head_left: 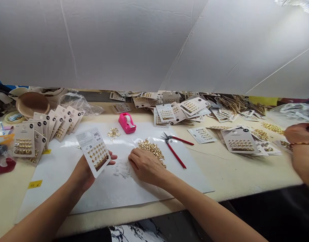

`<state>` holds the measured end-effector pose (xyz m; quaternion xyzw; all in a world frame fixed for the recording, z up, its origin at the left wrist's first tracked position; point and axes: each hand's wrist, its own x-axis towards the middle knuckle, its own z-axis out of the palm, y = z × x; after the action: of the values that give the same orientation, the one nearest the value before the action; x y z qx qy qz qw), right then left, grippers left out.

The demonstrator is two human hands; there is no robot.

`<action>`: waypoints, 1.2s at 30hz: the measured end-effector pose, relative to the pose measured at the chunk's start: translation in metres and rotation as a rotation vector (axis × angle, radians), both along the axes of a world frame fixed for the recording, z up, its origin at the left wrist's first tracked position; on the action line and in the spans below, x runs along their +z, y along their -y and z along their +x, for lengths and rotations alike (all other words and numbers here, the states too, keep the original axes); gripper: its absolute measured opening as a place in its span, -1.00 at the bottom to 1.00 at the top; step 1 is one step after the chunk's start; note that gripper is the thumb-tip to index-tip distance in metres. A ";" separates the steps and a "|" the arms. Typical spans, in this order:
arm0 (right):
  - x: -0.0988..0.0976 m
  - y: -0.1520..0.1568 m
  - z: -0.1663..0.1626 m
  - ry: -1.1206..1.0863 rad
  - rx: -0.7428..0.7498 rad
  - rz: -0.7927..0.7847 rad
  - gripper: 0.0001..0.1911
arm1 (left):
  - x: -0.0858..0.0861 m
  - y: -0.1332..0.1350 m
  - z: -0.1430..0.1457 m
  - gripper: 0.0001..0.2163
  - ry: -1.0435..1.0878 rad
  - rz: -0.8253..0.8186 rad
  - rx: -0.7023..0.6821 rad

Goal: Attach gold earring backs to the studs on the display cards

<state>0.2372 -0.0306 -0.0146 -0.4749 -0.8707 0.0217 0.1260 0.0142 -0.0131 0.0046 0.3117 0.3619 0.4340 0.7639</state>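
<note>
My left hand (87, 173) holds up an earring card (95, 153), with its printed back and price label towards me and rows of small gold pieces across it. My right hand (146, 166) rests on the white sheet (93, 198), at the near left side of a heap of small gold earring backs (152, 149). Its fingers are curled down and pressed together; whatever they pinch is hidden. Behind the hands stands a pink tape dispenser (127, 123), with a few gold rings (113, 132) to its left. Red-handled pliers (175, 149) lie open, right of the heap.
Several upright earring cards (24, 139) fan out at the left, before a brown bowl (33, 104). More cards (191, 107) pile up along the back, and a stack (240, 141) lies at right. Another person's hand (300, 137) reaches in there. A grey panel (119, 43) overhangs the table.
</note>
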 end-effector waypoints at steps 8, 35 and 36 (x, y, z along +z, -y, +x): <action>0.028 0.000 -0.016 -0.649 -0.105 -0.267 -0.91 | -0.005 0.004 0.002 -0.79 0.022 0.002 -0.027; 0.012 -0.001 -0.064 -1.356 -0.080 -0.516 -0.93 | 0.006 0.008 0.009 -0.78 -0.017 0.007 -0.065; 0.012 -0.001 -0.064 -1.349 -0.082 -0.515 -0.93 | 0.006 0.008 0.009 -0.78 -0.015 0.006 -0.066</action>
<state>0.1728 -0.0292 -0.0021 -0.4048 -0.5521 0.5100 0.5208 0.0237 -0.0208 0.0102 0.3290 0.3560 0.4074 0.7740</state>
